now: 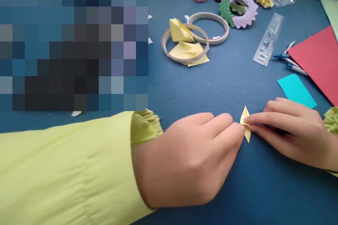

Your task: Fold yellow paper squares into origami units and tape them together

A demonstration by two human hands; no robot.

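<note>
Over the desk (290,197), the yellow paper (245,111) sits between the left hand (195,158) and right hand (298,130), each grip pinched closed on an edge. Even pressure, with its points aligned, should give a clean crease.

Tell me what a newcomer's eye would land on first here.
Probably the small folded yellow paper right of centre, with the fingertips of the left hand and right hand at it. Next, likely the large red sheet at the right edge, then the purple-and-green folded-paper ring near the top.
</note>
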